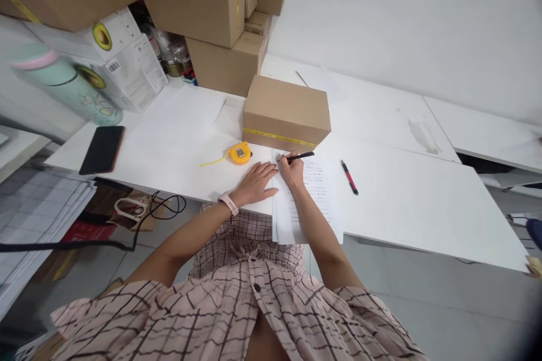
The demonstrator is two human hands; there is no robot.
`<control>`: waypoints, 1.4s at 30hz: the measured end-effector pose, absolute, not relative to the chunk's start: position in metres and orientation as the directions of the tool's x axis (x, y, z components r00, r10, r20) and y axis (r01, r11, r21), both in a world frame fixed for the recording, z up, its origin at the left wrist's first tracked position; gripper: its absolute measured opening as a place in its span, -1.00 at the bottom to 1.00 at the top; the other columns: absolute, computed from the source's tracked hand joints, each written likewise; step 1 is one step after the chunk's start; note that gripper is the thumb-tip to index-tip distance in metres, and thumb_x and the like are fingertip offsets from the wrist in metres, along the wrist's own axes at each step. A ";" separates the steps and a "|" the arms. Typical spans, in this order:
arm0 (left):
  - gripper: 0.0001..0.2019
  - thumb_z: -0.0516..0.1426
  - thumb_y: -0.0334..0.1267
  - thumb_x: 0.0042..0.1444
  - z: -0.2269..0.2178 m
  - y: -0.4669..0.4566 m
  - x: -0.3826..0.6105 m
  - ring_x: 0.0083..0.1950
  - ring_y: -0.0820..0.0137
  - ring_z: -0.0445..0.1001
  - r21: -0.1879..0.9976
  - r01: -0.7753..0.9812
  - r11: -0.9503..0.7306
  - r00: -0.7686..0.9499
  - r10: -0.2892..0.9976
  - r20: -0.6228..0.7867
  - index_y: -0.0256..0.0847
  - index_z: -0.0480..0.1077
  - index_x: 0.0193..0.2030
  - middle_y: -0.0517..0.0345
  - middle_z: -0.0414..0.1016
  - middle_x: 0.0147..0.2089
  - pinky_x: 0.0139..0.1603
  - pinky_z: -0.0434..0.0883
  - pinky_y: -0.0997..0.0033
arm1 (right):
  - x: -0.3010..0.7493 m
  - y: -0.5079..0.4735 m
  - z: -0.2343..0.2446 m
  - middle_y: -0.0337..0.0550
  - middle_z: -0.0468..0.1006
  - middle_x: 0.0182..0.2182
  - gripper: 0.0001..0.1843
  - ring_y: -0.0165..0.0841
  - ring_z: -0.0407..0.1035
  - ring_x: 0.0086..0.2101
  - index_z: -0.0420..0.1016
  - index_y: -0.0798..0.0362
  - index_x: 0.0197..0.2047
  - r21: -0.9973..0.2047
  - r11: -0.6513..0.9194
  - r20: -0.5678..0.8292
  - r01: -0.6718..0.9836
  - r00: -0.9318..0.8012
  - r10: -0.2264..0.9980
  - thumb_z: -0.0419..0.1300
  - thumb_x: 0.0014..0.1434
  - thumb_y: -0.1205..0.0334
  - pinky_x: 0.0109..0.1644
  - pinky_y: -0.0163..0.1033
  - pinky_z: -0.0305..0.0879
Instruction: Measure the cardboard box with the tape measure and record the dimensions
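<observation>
1 dress (pixel 237 293) | left hand (pixel 255 181), right hand (pixel 293 170): 2 | black pen (pixel 301 155), red pen (pixel 349 177): 2

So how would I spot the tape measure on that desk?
Find the white table and the small cardboard box near its middle. Just left of the box's front corner, beyond the left hand, sits the tape measure. It is the only round yellow case there, trailing a yellow strip.

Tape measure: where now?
Head view, centre: the yellow tape measure lies on the white table by the cardboard box's near-left corner, just beyond the left hand, left of the right hand's black pen.
</observation>
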State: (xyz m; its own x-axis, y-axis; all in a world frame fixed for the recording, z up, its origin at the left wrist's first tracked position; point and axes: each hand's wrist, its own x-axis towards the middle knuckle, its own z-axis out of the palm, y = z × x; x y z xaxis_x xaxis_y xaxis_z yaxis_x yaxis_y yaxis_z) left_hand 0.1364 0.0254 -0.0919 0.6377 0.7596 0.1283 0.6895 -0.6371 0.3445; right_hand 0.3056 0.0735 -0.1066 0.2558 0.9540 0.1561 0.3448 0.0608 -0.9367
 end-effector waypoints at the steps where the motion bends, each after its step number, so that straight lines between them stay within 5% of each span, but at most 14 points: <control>1: -0.41 0.06 0.01 0.28 -0.091 0.025 0.136 0.48 0.12 0.06 0.345 0.690 -0.637 0.637 0.760 0.127 -0.28 0.21 0.35 -0.10 0.19 0.44 0.50 -0.09 0.02 | 0.306 0.073 -0.107 -0.38 0.30 -0.63 -0.78 -0.42 0.19 -0.56 0.21 -0.03 -0.44 -0.936 0.063 0.160 0.346 0.259 0.952 0.14 0.09 0.07 -0.39 -0.27 0.15; 42: -0.42 0.05 0.01 0.29 -0.090 0.025 0.136 0.49 0.13 0.05 0.354 0.692 -0.629 0.635 0.764 0.116 -0.25 0.21 0.36 -0.07 0.17 0.45 0.50 -0.10 0.02 | 0.309 0.074 -0.108 -0.36 0.32 -0.63 -0.84 -0.38 0.23 -0.54 0.22 -0.04 -0.44 -0.923 0.043 0.172 0.383 0.310 0.935 0.11 0.09 0.13 -0.37 -0.25 0.15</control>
State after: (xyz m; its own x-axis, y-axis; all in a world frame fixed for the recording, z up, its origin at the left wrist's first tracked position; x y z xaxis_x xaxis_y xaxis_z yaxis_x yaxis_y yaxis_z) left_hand 0.1359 0.0253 -0.0896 0.6352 0.7636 0.1163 0.6919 -0.6294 0.3537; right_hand 0.3092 0.0744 -0.1080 0.3097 0.9351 0.1725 0.3830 0.0433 -0.9227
